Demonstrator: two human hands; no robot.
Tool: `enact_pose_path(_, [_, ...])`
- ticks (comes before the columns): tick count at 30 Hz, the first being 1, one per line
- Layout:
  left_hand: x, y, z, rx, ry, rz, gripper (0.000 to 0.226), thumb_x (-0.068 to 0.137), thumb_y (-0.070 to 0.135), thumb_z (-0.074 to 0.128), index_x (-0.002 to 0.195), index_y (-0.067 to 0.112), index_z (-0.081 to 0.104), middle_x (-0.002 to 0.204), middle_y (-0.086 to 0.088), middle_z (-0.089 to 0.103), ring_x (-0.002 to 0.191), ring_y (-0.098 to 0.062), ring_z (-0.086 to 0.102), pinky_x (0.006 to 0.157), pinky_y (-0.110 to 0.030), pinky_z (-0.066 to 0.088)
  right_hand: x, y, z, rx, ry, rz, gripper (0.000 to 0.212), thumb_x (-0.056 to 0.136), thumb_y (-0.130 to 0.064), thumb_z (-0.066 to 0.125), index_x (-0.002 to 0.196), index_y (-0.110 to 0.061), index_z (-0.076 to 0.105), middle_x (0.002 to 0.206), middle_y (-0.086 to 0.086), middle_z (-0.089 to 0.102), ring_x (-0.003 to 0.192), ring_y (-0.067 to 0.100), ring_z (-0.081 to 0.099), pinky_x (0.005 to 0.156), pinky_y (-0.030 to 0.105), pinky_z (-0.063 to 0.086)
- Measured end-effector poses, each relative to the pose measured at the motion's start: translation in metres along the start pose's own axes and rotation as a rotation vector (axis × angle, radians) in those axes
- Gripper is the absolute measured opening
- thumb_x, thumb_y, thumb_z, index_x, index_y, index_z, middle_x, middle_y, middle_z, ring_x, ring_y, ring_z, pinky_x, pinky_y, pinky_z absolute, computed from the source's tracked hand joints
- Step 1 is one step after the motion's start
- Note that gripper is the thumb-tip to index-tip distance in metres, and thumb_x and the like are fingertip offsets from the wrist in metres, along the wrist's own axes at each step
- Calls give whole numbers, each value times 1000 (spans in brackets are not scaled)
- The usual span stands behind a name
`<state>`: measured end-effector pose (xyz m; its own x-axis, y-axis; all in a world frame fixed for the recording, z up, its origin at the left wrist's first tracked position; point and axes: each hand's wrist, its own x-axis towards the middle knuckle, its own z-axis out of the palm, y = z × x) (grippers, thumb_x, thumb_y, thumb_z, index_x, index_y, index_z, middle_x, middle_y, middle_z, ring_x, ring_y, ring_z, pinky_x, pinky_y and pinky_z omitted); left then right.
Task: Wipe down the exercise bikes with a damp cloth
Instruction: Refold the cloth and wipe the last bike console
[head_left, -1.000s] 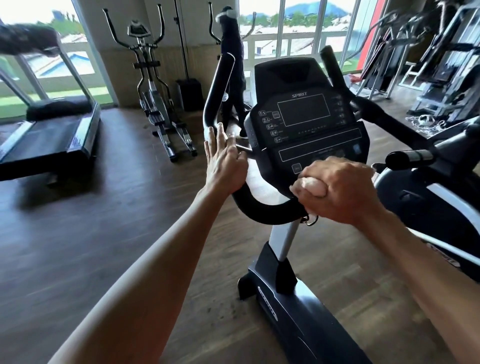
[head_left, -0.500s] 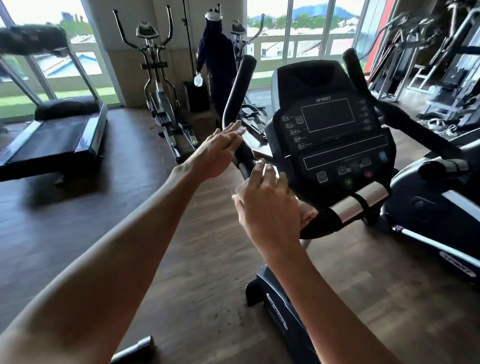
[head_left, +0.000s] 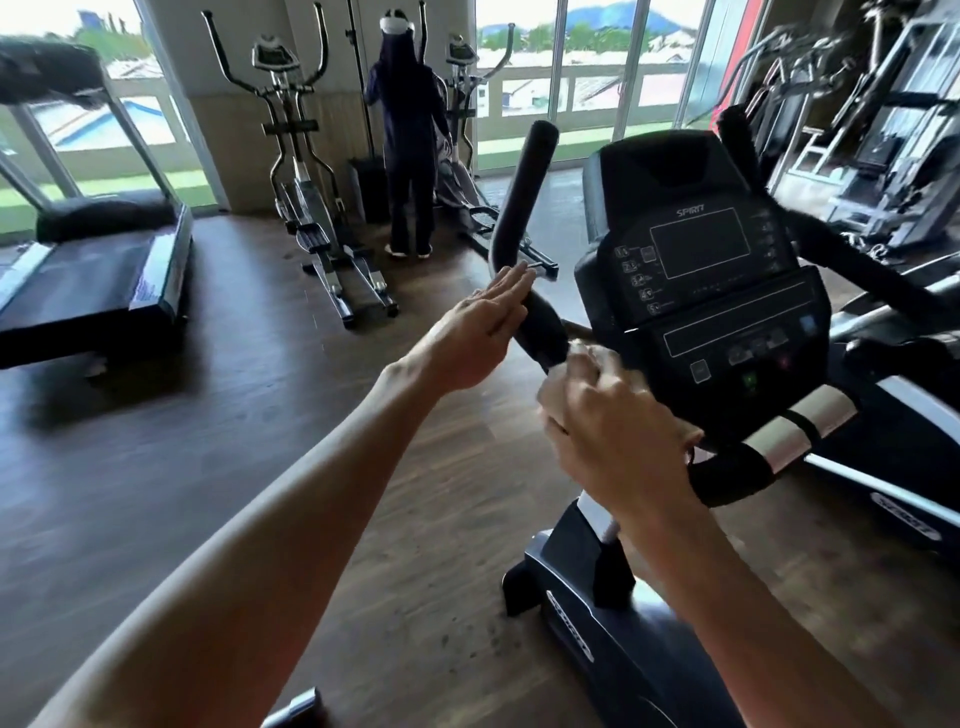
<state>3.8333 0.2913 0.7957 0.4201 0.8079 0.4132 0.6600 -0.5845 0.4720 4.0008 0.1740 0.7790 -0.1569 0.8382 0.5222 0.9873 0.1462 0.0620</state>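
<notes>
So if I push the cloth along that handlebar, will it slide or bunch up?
The cloth looks soft and crumpled in the right hand, so it probably bunches. The handlebar looks padded and matte, likely adding drag. The left hand lies flat, steadying the bar.

**Surrounding Equipment and Room**

A treadmill stands at left on the dark wood floor. Two elliptical trainers stand near the windows. A person in dark clothing stands between them, facing away. Weight machines occupy the right background. Rooftops and hills are visible outside.
</notes>
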Motion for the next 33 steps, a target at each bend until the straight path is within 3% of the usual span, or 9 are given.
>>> enact_pose_path(5, [-30, -18, -12, -52, 140, -73, 46, 104, 28, 49, 147, 12, 50, 153, -2, 48, 143, -10, 42, 120, -27, 32, 2, -3, 1, 409, 180, 9, 62, 80, -31, 72, 136, -10, 55, 131, 11, 62, 110, 33, 65, 88, 42, 57])
enact_pose_path(7, [-31, -33, -23, -76, 181, -147, 40, 102, 27, 52, 139, 13, 60, 137, -4, 64, 126, -14, 60, 109, -31, 45, 18, -28, 3, 504, 239, -83, 62, 81, -31, 73, 137, -14, 53, 134, 5, 60, 115, 30, 63, 84, 49, 59])
enact_pose_path(10, [-21, -65, -43, -88, 130, -235, 35, 96, 16, 59, 131, 15, 65, 117, -1, 73, 100, -11, 69, 92, -25, 53, 54, -72, 20, 652, 177, -159, 62, 82, -34, 74, 137, -17, 52, 135, -1, 58, 117, 23, 61, 86, 43, 58])
enact_pose_path(13, [-13, -109, -62, -49, 24, -357, 26, 97, 15, 60, 121, 19, 70, 100, 5, 72, 85, -2, 64, 77, -17, 49, 98, -98, 56, 843, 65, -72, 56, 85, -38, 69, 135, -18, 55, 130, -5, 61, 111, 17, 63, 91, 32, 53])
enact_pose_path(17, [-7, -169, -81, 21, -18, -478, 20, 99, 23, 59, 114, 21, 72, 102, 1, 72, 92, -13, 65, 83, -25, 50, 161, -115, 122, 892, -60, 75, 42, 81, -42, 70, 119, -25, 63, 109, -4, 70, 91, 20, 67, 77, 29, 53])
enact_pose_path(20, [0, -204, -89, 46, -75, -547, 23, 99, 28, 58, 118, 22, 71, 108, 3, 70, 97, -13, 63, 85, -25, 47, 204, -135, 167, 902, -117, 138, 34, 80, -46, 68, 107, -24, 65, 98, -3, 71, 88, 23, 67, 75, 28, 51])
enact_pose_path(30, [86, -345, -101, 34, -80, -595, 25, 99, 31, 58, 118, 22, 71, 112, 2, 71, 94, -12, 60, 83, -23, 45, 335, -182, 270, 874, -214, 49, 41, 79, -47, 71, 113, -28, 62, 107, -4, 69, 94, 23, 66, 80, 38, 56])
enact_pose_path(33, [137, -394, -100, 23, -111, -539, 24, 99, 30, 59, 117, 22, 71, 111, 1, 72, 94, -12, 61, 84, -24, 45, 383, -180, 302, 833, -198, 73, 44, 81, -48, 70, 118, -23, 63, 111, -2, 69, 98, 23, 66, 81, 33, 52])
